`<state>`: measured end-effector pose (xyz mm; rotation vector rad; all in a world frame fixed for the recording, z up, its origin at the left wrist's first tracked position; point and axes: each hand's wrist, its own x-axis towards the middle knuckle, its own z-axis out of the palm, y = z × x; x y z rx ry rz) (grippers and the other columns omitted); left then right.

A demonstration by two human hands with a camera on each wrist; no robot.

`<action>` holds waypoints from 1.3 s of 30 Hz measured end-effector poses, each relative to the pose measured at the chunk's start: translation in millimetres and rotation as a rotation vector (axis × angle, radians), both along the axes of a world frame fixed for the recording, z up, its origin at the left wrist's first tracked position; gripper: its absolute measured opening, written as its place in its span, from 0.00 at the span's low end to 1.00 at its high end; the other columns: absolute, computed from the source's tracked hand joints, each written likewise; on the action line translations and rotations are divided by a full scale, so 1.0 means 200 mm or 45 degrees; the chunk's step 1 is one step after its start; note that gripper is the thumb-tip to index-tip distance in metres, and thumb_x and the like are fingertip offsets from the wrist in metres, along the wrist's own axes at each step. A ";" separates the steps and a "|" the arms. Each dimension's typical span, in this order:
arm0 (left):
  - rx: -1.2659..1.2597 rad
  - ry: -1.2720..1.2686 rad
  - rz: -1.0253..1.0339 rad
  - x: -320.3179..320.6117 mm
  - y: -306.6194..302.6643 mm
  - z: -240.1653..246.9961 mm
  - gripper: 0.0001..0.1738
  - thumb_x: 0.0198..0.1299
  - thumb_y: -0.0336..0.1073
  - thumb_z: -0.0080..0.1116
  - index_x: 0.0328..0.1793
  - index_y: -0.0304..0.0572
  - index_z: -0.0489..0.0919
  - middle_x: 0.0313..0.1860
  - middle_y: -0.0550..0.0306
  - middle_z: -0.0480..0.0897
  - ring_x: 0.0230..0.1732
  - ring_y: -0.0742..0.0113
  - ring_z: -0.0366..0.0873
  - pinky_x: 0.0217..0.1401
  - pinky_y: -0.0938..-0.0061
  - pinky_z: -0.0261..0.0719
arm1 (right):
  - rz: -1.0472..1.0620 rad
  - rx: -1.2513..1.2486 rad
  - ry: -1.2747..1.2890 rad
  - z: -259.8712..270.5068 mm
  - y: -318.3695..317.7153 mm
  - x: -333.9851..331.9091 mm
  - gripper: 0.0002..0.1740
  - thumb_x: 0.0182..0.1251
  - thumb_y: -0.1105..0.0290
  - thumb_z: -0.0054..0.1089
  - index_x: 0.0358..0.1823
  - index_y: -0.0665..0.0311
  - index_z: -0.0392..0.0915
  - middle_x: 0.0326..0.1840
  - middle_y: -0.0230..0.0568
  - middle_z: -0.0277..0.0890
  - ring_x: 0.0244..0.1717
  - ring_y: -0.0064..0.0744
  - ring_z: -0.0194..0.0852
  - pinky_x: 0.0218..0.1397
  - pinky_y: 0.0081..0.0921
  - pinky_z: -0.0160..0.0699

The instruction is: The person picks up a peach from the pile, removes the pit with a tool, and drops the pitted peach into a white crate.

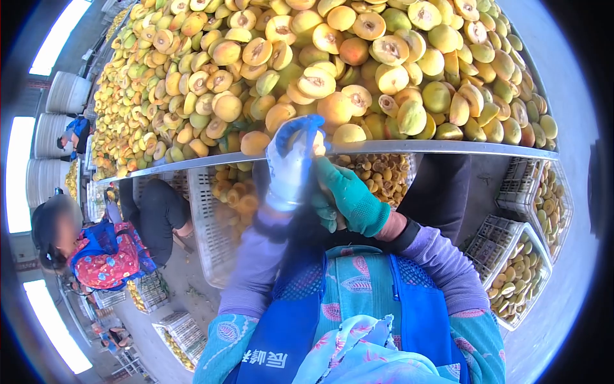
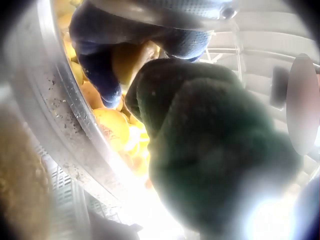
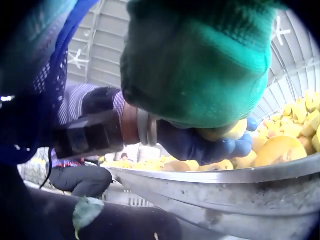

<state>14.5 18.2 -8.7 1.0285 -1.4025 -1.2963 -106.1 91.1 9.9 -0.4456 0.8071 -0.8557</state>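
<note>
My left hand [image 1: 289, 163], in a white glove with blue fingers, pinches a yellow peach half [image 2: 131, 60] at the near rim of a metal table. My right hand [image 1: 355, 198], in a green glove, is close against it, thumb side toward the fruit. Its fingers curl round a tan handle [image 1: 341, 222], whose end shows below the palm; the working end is hidden. In the right wrist view the peach half [image 3: 235, 131] shows between the green glove and the blue fingers [image 3: 242, 146]. Halved and whole peaches [image 1: 320, 83] are heaped just beyond both hands.
The metal rim [image 1: 448, 147] crosses in front of me. Beneath it stands a white crate [image 1: 208, 237], with cut pieces [image 1: 377, 176] between my knees. Two more crates [image 1: 489, 246] of peach halves stand at right. Another person [image 1: 109, 256] sits at left. A leaf [image 3: 86, 215] lies on dark cloth.
</note>
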 end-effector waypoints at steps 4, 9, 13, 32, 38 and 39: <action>0.373 0.293 -0.262 0.00 -0.09 0.01 0.15 0.65 0.37 0.57 0.51 0.32 0.80 0.30 0.57 0.80 0.29 0.73 0.77 0.30 0.79 0.78 | -0.158 -0.147 0.115 -0.04 0.01 0.06 0.24 0.75 0.44 0.43 0.38 0.60 0.67 0.17 0.34 0.65 0.10 0.25 0.61 0.10 0.23 0.64; 0.025 -0.369 -0.501 -0.03 -0.20 0.07 0.14 0.66 0.38 0.54 0.46 0.33 0.81 0.28 0.59 0.80 0.26 0.75 0.76 0.32 0.80 0.78 | -0.272 0.103 -0.117 0.02 -0.03 0.07 0.25 0.74 0.42 0.43 0.38 0.59 0.68 0.18 0.31 0.64 0.12 0.23 0.60 0.12 0.24 0.65; -0.198 -0.519 -0.345 -0.08 -0.24 0.06 0.16 0.68 0.40 0.54 0.46 0.32 0.81 0.26 0.59 0.80 0.25 0.75 0.75 0.30 0.81 0.76 | -0.409 0.077 -0.025 -0.03 -0.06 0.12 0.25 0.72 0.39 0.44 0.35 0.55 0.68 0.20 0.28 0.62 0.14 0.23 0.58 0.16 0.27 0.68; 0.276 0.217 -0.510 -0.08 -0.14 0.13 0.24 0.68 0.49 0.53 0.43 0.30 0.82 0.34 0.52 0.84 0.34 0.69 0.80 0.43 0.74 0.79 | 0.084 0.349 -1.192 -0.01 -0.04 -0.05 0.22 0.76 0.42 0.38 0.37 0.53 0.65 0.18 0.20 0.54 0.12 0.15 0.50 0.14 0.17 0.52; 0.014 0.013 -0.597 -0.03 -0.11 0.06 0.25 0.70 0.49 0.48 0.45 0.30 0.81 0.33 0.50 0.83 0.33 0.67 0.80 0.38 0.75 0.78 | 0.344 0.311 -0.786 -0.06 -0.03 -0.15 0.23 0.75 0.42 0.40 0.36 0.54 0.66 0.17 0.21 0.53 0.11 0.15 0.50 0.13 0.16 0.53; 0.012 0.056 -0.584 -0.04 -0.10 0.08 0.25 0.70 0.50 0.48 0.45 0.31 0.81 0.33 0.50 0.83 0.32 0.67 0.80 0.38 0.75 0.78 | 0.296 0.324 -0.952 -0.04 -0.02 -0.11 0.23 0.75 0.42 0.40 0.37 0.55 0.66 0.18 0.21 0.53 0.11 0.15 0.51 0.13 0.16 0.53</action>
